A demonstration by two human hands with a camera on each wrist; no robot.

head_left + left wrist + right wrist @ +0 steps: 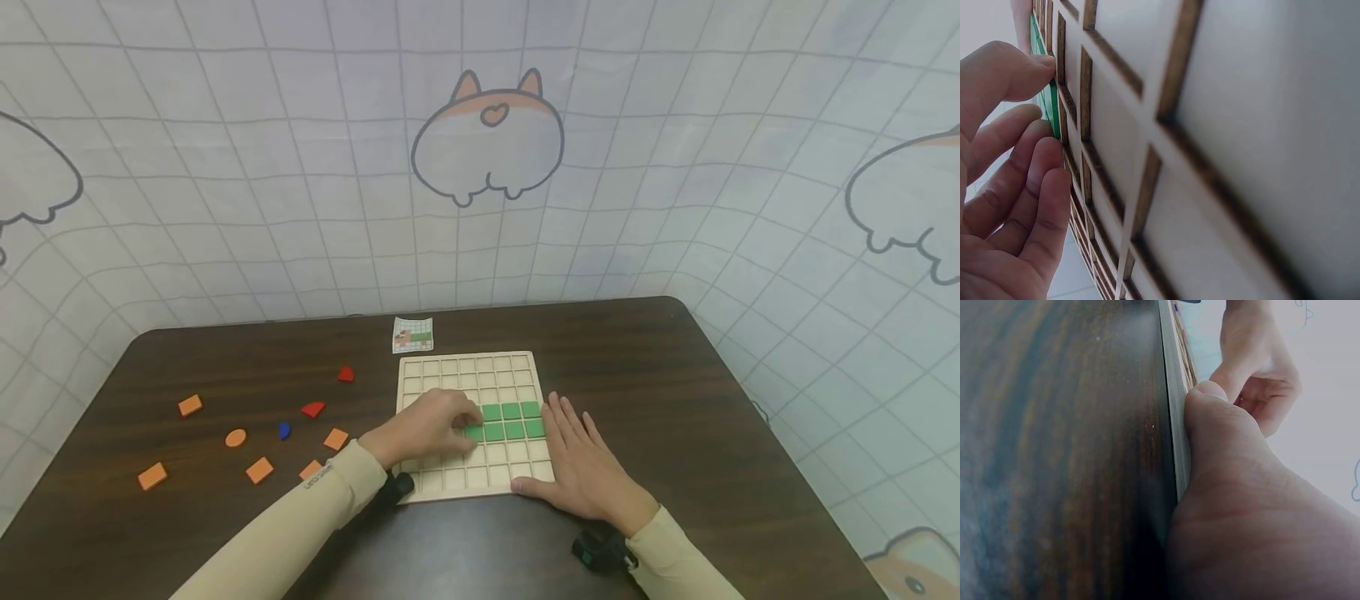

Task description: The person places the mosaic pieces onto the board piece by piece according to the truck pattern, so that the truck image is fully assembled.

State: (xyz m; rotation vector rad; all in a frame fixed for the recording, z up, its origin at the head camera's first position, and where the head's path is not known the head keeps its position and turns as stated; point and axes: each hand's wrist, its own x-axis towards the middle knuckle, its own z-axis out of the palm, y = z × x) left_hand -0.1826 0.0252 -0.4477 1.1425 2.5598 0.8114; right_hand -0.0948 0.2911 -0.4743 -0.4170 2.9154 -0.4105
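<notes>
A pale wooden grid board (455,477) lies on the table, with two adjoining rows of green square tiles (513,430) in its right part. Over the board's middle, my left hand (431,425) has thumb and fingers about a green square tile (473,432) at the left end of the nearer row. In the left wrist view the thumb and fingertips pinch at the green edge (1055,111), low against the grid. My right hand (588,475) lies with straight fingers along the board's right edge, its thumb at the front right corner.
A small pattern card (412,335) lies behind the board. To the left are scattered several orange squares (259,470), an orange disc (236,437), a blue half-round piece (284,430) and two red wedge pieces (313,409). A grid-patterned cloth (315,167) hangs behind the dark table (645,358).
</notes>
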